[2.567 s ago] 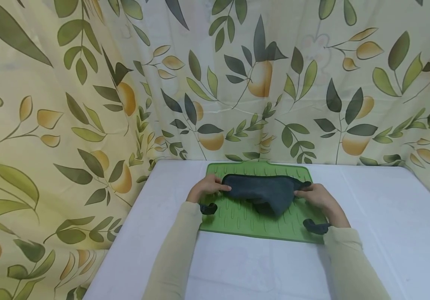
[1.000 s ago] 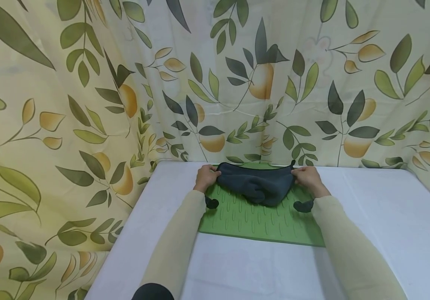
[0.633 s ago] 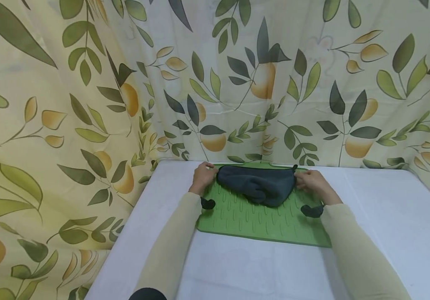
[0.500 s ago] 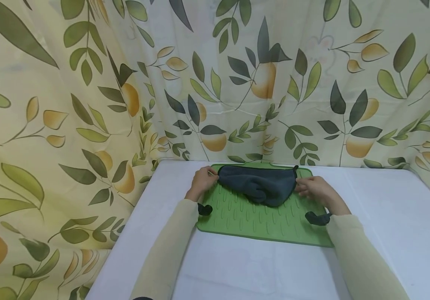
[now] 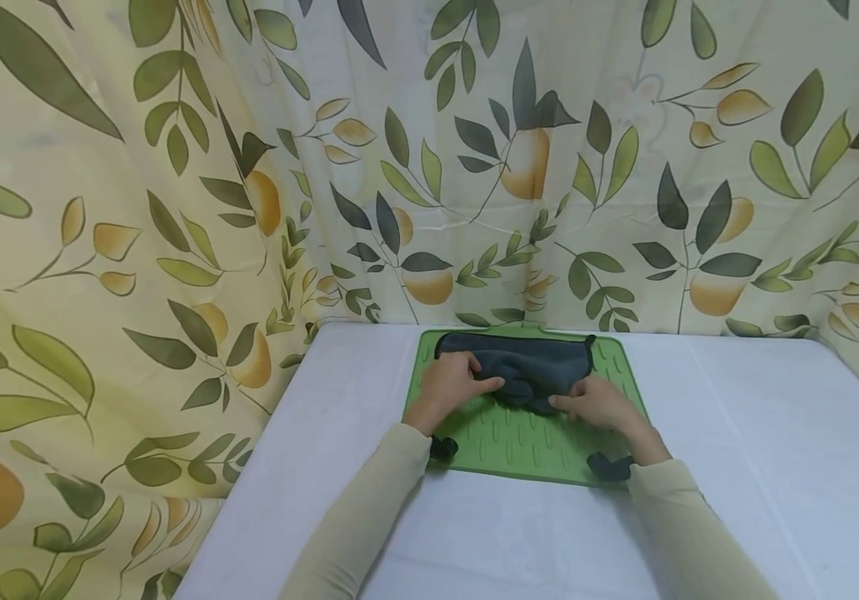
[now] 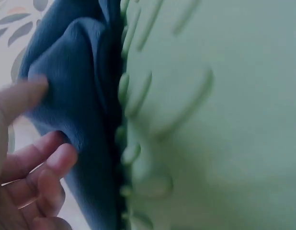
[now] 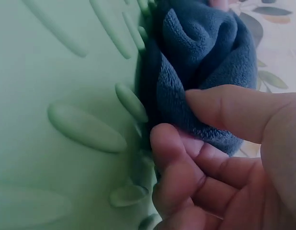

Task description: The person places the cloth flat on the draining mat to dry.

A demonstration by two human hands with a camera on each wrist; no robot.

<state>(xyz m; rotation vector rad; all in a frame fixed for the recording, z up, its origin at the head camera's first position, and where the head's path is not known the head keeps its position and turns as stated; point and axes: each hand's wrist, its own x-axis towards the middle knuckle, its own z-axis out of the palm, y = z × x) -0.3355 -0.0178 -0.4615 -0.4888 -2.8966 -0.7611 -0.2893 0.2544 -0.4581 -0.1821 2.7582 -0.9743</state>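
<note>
A dark blue-grey cloth (image 5: 530, 354) with a black edge lies bunched on the far half of a green ridged mat (image 5: 515, 446). My left hand (image 5: 450, 387) is over the cloth's left part, thumb and fingers apart. In the left wrist view the fingertips of the left hand (image 6: 38, 177) meet the fabric, and the thumb is blurred. At the near right edge, my right hand (image 5: 601, 404) pinches the cloth between thumb and fingers. The right wrist view shows the thumb of the right hand (image 7: 224, 158) on a fold of soft cloth (image 7: 205, 43).
The mat lies on a white-covered table (image 5: 736, 433), near its far edge. A curtain (image 5: 369, 208) printed with leaves and fruit hangs behind and along the left. Dark wrist-camera mounts stick out from both wrists, low over the mat.
Earlier both hands held the cloth's far corners and moved it back on the mat. They have since let go and come inward and nearer, the right hand now pinching the near edge.
</note>
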